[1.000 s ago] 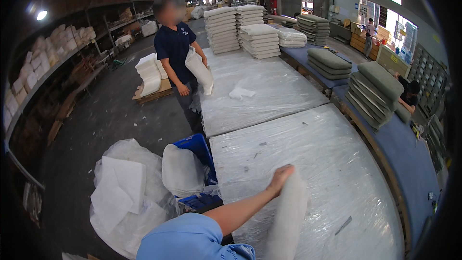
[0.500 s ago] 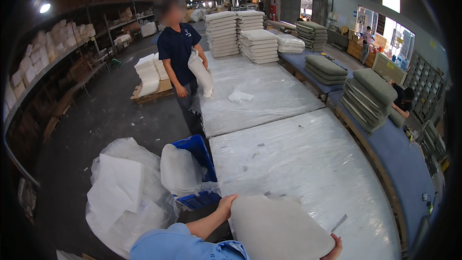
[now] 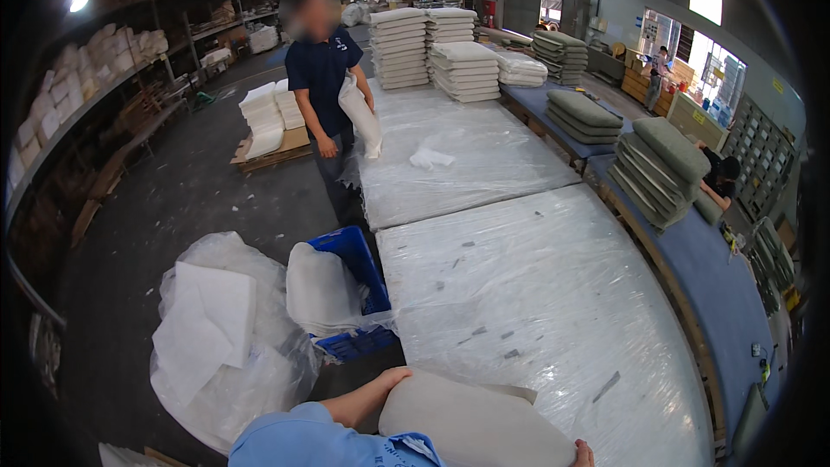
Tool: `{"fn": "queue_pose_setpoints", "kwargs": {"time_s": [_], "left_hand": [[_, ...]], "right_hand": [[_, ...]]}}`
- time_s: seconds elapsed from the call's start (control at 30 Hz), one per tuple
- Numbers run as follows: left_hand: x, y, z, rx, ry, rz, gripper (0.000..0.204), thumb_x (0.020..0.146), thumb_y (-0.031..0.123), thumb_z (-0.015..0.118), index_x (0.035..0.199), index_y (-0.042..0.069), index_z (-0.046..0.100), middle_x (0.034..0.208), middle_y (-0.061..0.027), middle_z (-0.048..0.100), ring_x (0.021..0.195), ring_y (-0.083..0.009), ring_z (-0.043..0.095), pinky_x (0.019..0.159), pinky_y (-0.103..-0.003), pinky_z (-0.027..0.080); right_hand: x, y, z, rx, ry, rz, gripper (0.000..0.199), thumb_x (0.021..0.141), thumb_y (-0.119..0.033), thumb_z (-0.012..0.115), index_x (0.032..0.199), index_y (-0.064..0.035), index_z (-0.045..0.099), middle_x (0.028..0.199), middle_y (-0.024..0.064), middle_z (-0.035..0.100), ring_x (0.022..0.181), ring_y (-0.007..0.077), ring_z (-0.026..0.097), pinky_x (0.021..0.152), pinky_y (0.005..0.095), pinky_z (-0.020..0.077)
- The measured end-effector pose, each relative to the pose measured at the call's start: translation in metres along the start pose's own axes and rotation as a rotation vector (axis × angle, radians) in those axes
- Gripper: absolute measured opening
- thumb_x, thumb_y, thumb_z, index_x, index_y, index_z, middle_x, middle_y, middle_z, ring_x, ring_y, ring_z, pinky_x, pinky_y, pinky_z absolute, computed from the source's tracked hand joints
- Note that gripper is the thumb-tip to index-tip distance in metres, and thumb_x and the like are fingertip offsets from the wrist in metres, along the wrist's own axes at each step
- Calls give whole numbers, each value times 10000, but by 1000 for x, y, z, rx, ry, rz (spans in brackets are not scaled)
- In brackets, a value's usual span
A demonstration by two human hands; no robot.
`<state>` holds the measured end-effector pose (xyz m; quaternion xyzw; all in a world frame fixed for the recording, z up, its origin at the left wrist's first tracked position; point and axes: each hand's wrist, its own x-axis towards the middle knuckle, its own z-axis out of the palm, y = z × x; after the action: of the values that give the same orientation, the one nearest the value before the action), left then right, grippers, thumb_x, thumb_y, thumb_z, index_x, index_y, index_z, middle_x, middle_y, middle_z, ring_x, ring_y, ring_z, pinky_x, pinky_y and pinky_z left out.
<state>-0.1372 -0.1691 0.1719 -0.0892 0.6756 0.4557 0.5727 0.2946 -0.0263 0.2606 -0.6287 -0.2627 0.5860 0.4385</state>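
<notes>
An off-white cushion [image 3: 471, 419] is held between my two hands at the near edge of the plastic-covered table [image 3: 519, 294]. My left hand [image 3: 395, 377] closes on its upper left corner. Only the fingertips of my right hand [image 3: 584, 453] show, curled round its right end. The cushion is tilted, and a flap of its cover [image 3: 514, 393] sticks out behind its far edge. Its near side runs out of the picture.
Left of the table, a blue crate [image 3: 354, 346] holds similar pale cushions beside a big clear bag [image 3: 212, 246] of white sheets. A person [image 3: 327, 78] with a rolled pad stands at the far left. Grey cushions [image 3: 661, 169] are stacked on the blue bench [image 3: 692, 268].
The cushion has shifted left and nearer to me, tilting so that its top face shows less. Both my hands have moved with it, still gripping it.
</notes>
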Motion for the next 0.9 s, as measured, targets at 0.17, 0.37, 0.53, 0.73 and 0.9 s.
{"fn": "queue_pose_setpoints", "kwargs": {"time_s": [0.17,0.37,0.53,0.73,0.9], "left_hand": [[-11,-2,-26,617,38,68,515,922,371,727,1293,15,704,1201,-166,740,1076,-281,733,906,-433,587],[-71,3,-35,361,-267,-210,868,908,558,763,1474,-57,526,1421,-200,630,1216,-282,683,979,-438,565],[-44,2,-34,488,-253,-249,891,881,619,767,1422,-64,582,1368,-189,664,1189,-277,696,974,-437,572],[-2,-11,-24,569,-165,-242,1008,835,674,771,1461,-85,550,1424,-222,632,1254,-318,664,1041,-435,537],[36,-22,-21,764,-11,-239,1115,788,774,726,1460,-97,543,1436,-252,618,1291,-361,642,1071,-441,517]], "right_hand": [[-25,-19,23,-298,-220,-54,434,1029,-246,658,1335,61,658,1208,177,709,1099,245,663,960,378,535],[-19,-55,32,-746,-544,24,635,1030,-345,659,1481,83,527,1437,226,605,1310,280,574,1107,384,460],[16,-57,52,-968,-812,254,814,1013,-370,664,1594,86,322,1553,254,487,1376,321,527,1146,419,441],[32,-47,92,-1113,-862,525,980,934,-475,741,1592,104,303,1578,272,457,1392,348,520,1121,438,475],[80,-1,96,-1329,-808,490,985,892,-600,742,1505,119,464,1467,266,580,1337,362,573,1121,443,477]]}}
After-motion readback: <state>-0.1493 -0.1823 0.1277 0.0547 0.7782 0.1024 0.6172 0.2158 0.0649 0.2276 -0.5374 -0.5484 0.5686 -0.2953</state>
